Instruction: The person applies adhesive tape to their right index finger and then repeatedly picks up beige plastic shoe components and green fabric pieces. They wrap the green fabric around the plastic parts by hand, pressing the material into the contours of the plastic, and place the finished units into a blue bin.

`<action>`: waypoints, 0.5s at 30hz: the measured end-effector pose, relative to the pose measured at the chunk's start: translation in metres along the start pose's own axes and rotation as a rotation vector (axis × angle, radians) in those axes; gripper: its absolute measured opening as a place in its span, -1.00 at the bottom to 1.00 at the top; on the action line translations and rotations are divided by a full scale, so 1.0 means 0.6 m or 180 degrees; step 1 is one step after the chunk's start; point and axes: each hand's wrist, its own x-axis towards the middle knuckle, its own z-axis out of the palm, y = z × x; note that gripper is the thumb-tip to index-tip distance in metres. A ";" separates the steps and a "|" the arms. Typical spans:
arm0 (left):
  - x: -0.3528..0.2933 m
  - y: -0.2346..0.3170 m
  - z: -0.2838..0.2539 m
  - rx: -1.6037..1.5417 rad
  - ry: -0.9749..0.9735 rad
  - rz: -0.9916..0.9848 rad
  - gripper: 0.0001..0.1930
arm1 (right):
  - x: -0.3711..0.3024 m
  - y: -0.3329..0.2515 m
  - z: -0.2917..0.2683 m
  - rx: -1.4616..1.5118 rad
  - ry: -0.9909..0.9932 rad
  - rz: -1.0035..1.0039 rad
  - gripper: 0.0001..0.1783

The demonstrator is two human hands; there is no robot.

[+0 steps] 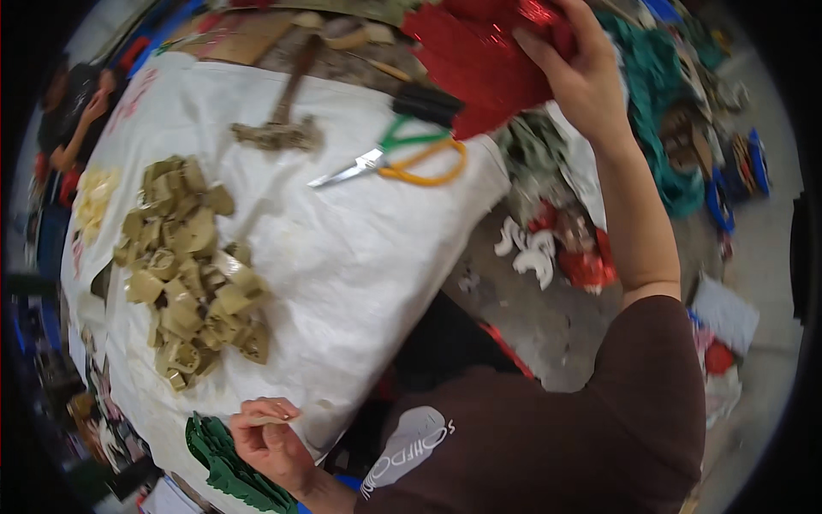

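Near the bottom edge, my left hand is closed in a pinch on a small thin pale piece, too small to name. Just beside it lies a stack of dark green jagged-edged leaf shapes. My right hand is stretched to the far right, fingers curled on shiny red jagged-edged sheets. Scissors with one green and one orange handle lie just below the red sheets, partly open. A pile of olive-tan curled pieces sits left of centre on the white sheet.
A hammer with a rough, caked head rests at the far side, near a black object. Pale yellow pieces lie at the left. White curved pieces and green cloth are at the right. Another person is at far left.
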 end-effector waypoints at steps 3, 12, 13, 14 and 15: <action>-0.003 0.008 0.006 0.0065 -0.0291 -0.0040 -0.76 | -0.172 -0.006 -0.077 -0.0278 0.0405 0.1140 -0.35; -0.020 0.017 0.041 0.0710 -0.0272 0.0434 -0.58 | -0.697 0.105 -0.153 -0.2112 -0.0102 0.4238 -0.28; -0.024 0.022 0.050 0.0795 -0.0262 0.0471 -0.53 | -0.718 0.117 -0.168 -0.2173 -0.0128 0.4555 -0.25; -0.028 0.019 0.046 0.1000 -0.0222 0.0451 -0.44 | -0.734 0.137 -0.182 -0.2293 -0.0317 0.4868 -0.23; -0.029 0.015 0.052 0.1065 -0.0195 0.0462 -0.43 | -0.741 0.151 -0.193 -0.2517 -0.0355 0.4615 -0.22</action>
